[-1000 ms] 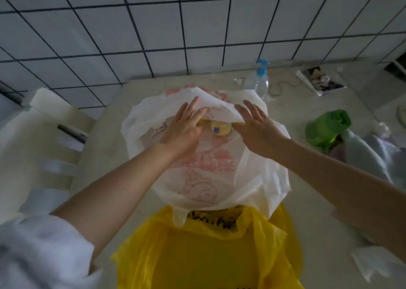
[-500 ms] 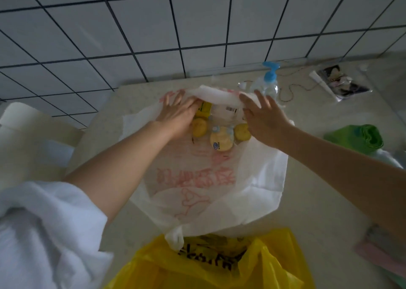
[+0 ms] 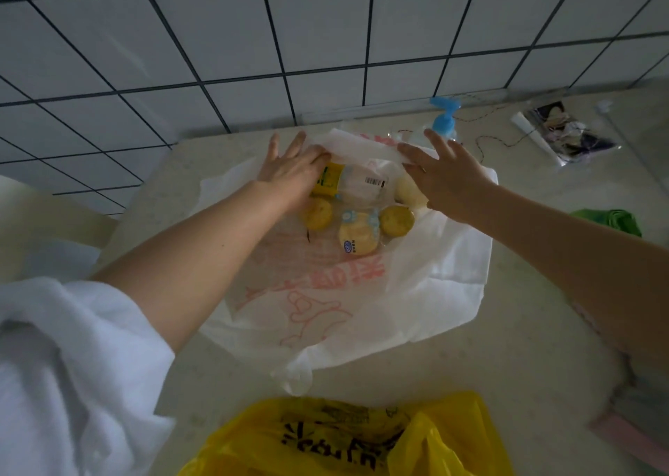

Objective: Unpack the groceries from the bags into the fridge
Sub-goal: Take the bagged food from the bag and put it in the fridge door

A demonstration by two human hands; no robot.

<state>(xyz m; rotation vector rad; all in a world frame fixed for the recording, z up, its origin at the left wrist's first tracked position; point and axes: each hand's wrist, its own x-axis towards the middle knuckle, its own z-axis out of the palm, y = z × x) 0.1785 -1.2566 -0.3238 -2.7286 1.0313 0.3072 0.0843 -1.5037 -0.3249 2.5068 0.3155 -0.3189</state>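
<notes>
white bag [image 3: 416, 287]: thin, limp, slippery | left hand [image 3: 289, 171], right hand [image 3: 449, 182]: fingers straight, spreading its far rim | wrapped buns [image 3: 358, 236] beneath rim: soft, light, lift by body

A pale speckled stone countertop [image 3: 506, 331] was seen, on which a white printed plastic bag [image 3: 380, 294] was spread centrally. A yellow plastic bag [image 3: 344, 439] lay at 6 o'clock, a blue-capped pump bottle [image 3: 444, 121] at 1 o'clock, a green crumpled bag [image 3: 615, 220] at 3 o'clock.

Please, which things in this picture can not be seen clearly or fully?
- Head view: yellow bag, bottom edge cuts it off.
- Yellow carton, left hand covers part.
- Barcode label, print too small.
- Green bag, right arm hides part.
</notes>
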